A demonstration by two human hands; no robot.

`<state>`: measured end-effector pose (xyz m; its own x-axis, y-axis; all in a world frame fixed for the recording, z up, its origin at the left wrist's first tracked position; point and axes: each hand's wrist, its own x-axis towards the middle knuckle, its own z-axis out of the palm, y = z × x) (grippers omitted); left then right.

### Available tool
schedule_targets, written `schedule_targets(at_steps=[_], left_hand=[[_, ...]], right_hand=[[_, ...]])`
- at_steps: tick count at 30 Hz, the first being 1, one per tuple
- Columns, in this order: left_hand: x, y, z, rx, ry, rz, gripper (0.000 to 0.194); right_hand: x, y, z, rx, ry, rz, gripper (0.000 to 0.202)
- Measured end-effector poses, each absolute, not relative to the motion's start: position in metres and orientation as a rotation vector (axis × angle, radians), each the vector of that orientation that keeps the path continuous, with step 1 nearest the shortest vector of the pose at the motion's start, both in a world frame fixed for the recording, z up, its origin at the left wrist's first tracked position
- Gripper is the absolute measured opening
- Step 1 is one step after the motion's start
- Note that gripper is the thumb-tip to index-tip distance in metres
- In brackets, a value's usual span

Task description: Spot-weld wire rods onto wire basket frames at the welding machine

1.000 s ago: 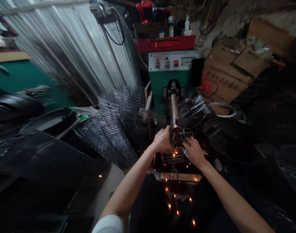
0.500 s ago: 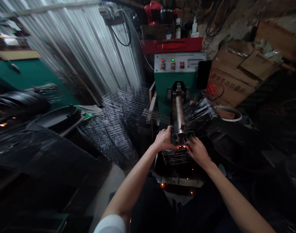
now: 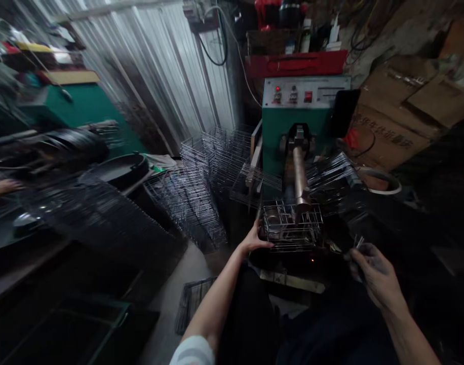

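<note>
A wire basket (image 3: 293, 230) sits under the metal arm (image 3: 300, 180) of a green machine (image 3: 273, 137). My left hand (image 3: 255, 239) grips the basket's left side, thumb along its front lower edge. To the right of the basket and apart from it, my right hand (image 3: 372, 268) is closed on some short metal pieces (image 3: 358, 242), whose exact shape is blurred. On the machine's panel (image 3: 306, 95) a red light is lit.
Stacked wire racks (image 3: 190, 203) stand left of the machine. Cardboard boxes (image 3: 402, 111) and a round tub (image 3: 391, 187) are at the right. Another person's hand (image 3: 4, 187) shows at the far left. A wire frame (image 3: 192, 301) lies on the floor.
My right hand has left the basket and moved right and down, now with metal pieces in it. The sparks have mostly gone, and the green panel light is off. The view has shifted.
</note>
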<state>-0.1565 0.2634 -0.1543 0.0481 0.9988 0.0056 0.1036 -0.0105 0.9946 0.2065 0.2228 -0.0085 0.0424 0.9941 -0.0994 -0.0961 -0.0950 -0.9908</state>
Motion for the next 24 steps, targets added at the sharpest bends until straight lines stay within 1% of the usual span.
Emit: schedule_targets(at_steps=[3, 6, 10, 13, 15, 16, 17, 19, 21, 24], left_hand=[[-0.153, 0.266, -0.151, 1.282, 1.232, 1.138, 0.138], [-0.156, 0.248, -0.144, 1.298, 1.256, 1.154, 0.131], [-0.154, 0.206, -0.127, 1.601, 1.351, 1.069, 0.12], [-0.136, 0.188, -0.101, 1.863, 1.478, 0.877, 0.124], [-0.118, 0.189, -0.082, 1.975, 1.579, 0.717, 0.132], [-0.109, 0.192, -0.073, 2.034, 1.624, 0.63, 0.135], [-0.1, 0.195, -0.066, 2.09, 1.664, 0.546, 0.137], [-0.084, 0.203, -0.053, 2.178, 1.722, 0.402, 0.14], [-0.074, 0.208, -0.045, 2.231, 1.757, 0.314, 0.143], [-0.067, 0.21, -0.034, 2.27, 1.798, 0.282, 0.147]], right_hand=[[0.203, 0.211, 0.001, -1.249, -1.011, 1.349, 0.058], [0.203, 0.202, 0.007, -1.226, -0.986, 1.421, 0.056], [0.207, 0.19, 0.015, -1.153, -1.012, 1.547, 0.048], [0.203, 0.184, 0.024, -0.984, -1.179, 1.733, 0.048], [0.194, 0.185, 0.027, -0.867, -1.442, 1.819, 0.05], [0.187, 0.187, 0.027, -0.846, -1.622, 1.795, 0.046], [0.18, 0.191, 0.024, -0.85, -1.815, 1.716, 0.038], [0.164, 0.2, 0.011, -0.887, -2.156, 1.437, 0.025], [0.152, 0.21, -0.008, -0.89, -2.363, 1.109, 0.02], [0.141, 0.221, -0.036, -0.859, -2.569, 0.642, 0.009]])
